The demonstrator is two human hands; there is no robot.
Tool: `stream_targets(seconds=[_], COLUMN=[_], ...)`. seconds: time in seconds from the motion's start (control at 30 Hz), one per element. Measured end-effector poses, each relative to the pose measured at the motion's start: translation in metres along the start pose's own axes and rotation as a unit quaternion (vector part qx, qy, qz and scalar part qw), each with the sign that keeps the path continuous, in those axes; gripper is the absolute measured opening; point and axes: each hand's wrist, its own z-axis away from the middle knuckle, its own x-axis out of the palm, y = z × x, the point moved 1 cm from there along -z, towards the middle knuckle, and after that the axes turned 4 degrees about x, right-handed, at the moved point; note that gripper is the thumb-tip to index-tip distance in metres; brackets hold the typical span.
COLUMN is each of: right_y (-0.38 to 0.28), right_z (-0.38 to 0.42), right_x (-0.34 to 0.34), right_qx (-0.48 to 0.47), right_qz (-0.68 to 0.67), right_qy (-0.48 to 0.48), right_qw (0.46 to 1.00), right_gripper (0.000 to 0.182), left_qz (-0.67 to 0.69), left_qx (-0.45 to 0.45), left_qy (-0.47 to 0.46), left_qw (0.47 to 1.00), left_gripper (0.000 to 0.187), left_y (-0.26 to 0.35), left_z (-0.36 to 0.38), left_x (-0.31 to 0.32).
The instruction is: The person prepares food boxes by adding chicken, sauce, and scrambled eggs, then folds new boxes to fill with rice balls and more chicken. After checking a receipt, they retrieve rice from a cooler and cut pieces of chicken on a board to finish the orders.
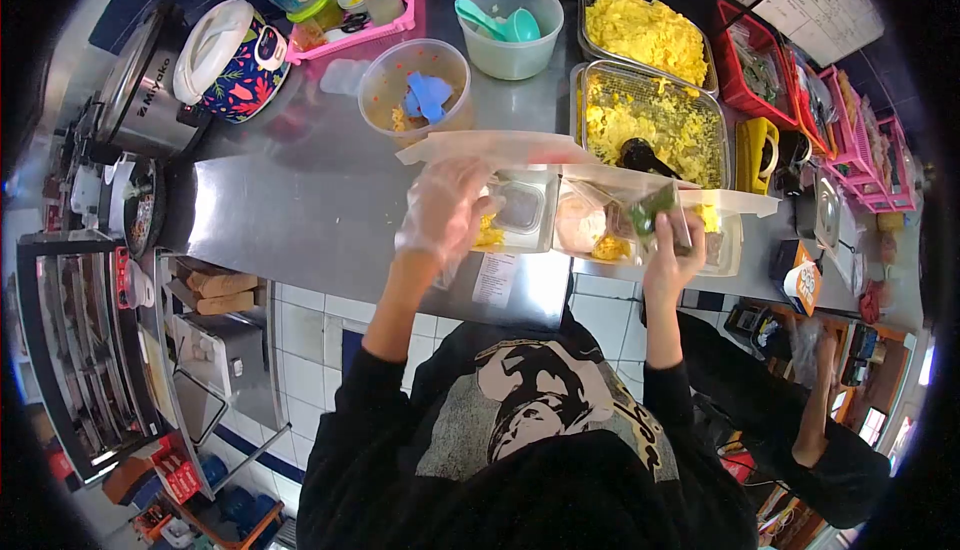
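My left hand [445, 205], in a clear plastic glove, is at the left meal box [548, 235], its fingers curled and slightly blurred. What they hold, if anything, is hidden. A clear small tub [520, 205] and yellow food [489, 234] sit in that box. My bare right hand [675, 265] grips a small clear packet with green contents [652, 212], raised over the middle and right boxes. In the middle meal box [640, 257] are a round mound of rice [580, 222] and yellow-orange food [611, 248]. The right meal box [728, 260] is partly covered by my hand.
Behind the boxes stand a tub with a blue scoop [428, 98], a tub with turquoise utensils [507, 58], and two trays of yellow food [645, 35]. A rice cooker [232, 60] is at the left. At the right, a co-worker's arm [815, 410] shows beyond the counter.
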Motion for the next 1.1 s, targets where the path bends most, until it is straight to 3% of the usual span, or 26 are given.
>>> stream_targets(seconds=[0.07,0.13,0.2,0.23,0.3,0.43,0.47,0.5,0.57,0.63,0.67,0.7,0.77,0.8,0.83,0.87,0.9,0.93,1.0,1.03,1.1], right_y=[-0.015,-0.026,-0.024,-0.023,-0.019,-0.023,-0.029,-0.034,-0.029,-0.032,-0.037,-0.041,-0.033,-0.039,-0.027,-0.025,-0.015,-0.005,-0.002,0.005,0.020], right_z=[0.019,0.047,0.067,0.073,0.080,0.075,0.071,0.067,0.060,0.049,0.041,0.032,0.004,-0.012,-0.028,-0.043,-0.060,-0.072,-0.087,-0.088,-0.091], right_x=[-0.009,-0.010,-0.018,-0.022,-0.032,-0.056,-0.059,-0.062,-0.068,-0.078,-0.080,-0.087,-0.109,-0.113,-0.127,-0.134,-0.138,-0.139,-0.126,-0.123,-0.110], right_qx=[0.097,0.184,0.161,0.163,0.280,0.338,0.339,0.301,0.180,0.197,0.212,0.251,0.143,0.131,0.030,0.076,0.044,0.045,-0.157,-0.156,-0.179], right_qz=[-0.051,-0.061,0.046,0.046,-0.007,-0.008,-0.007,0.063,0.165,0.183,0.199,0.210,0.279,0.298,0.340,0.357,0.403,0.401,0.397,0.394,0.405], right_qy=[-0.047,-0.111,-0.200,-0.201,-0.187,-0.245,-0.244,-0.279,-0.327,-0.331,-0.335,-0.281,-0.208,-0.166,-0.152,-0.118,-0.130,-0.134,-0.142,-0.145,-0.189], right_qw=[0.993,0.975,0.966,0.965,0.942,0.909,0.909,0.909,0.913,0.905,0.896,0.902,0.927,0.931,0.928,0.923,0.905,0.905,0.893,0.894,0.876], right_gripper=[0.013,0.015,0.013,0.013,0.012,0.015,0.015,0.014,0.011,0.010,0.009,0.007,0.010,0.012,0.012,0.012,0.010,0.010,0.009,0.009,0.014], left_qz=[0.197,0.315,0.571,0.571,0.606,0.640,0.555,0.458,0.422,0.384,0.439,0.494,0.435,0.379,0.313,0.257,0.189,0.186,0.195,0.237,0.298], left_qx=[-0.128,-0.090,-0.191,-0.194,-0.242,-0.212,-0.133,-0.051,-0.021,0.010,-0.037,-0.081,-0.151,-0.153,-0.299,-0.354,-0.415,-0.418,-0.350,-0.361,-0.395], left_qy=[0.027,0.047,-0.023,-0.023,-0.181,-0.145,-0.149,-0.149,-0.162,-0.174,-0.118,-0.061,-0.010,0.117,0.006,-0.011,-0.026,-0.026,0.044,-0.030,-0.055], left_qw=[0.972,0.944,0.798,0.797,0.736,0.724,0.808,0.875,0.892,0.907,0.890,0.864,0.888,0.905,0.901,0.899,0.890,0.889,0.915,0.902,0.867], left_gripper=[0.038,0.033,0.024,0.024,0.028,0.023,0.024,0.026,0.029,0.032,0.032,0.031,0.025,0.024,0.027,0.032,0.037,0.037,0.046,0.061,0.064], left_y=[0.038,0.088,0.128,0.134,0.141,0.142,0.142,0.143,0.150,0.155,0.156,0.156,0.137,0.120,0.108,0.096,0.088,0.082,0.072,0.063,0.062], left_z=[0.008,0.010,0.027,0.024,0.020,0.027,0.023,0.020,0.020,0.023,0.028,0.033,0.052,0.088,0.090,0.096,0.104,0.111,0.128,0.139,0.144], left_x=[-0.015,-0.005,0.027,0.032,0.040,0.061,0.060,0.061,0.070,0.077,0.077,0.077,0.073,0.102,0.069,0.060,0.052,0.049,0.053,0.062,0.062])
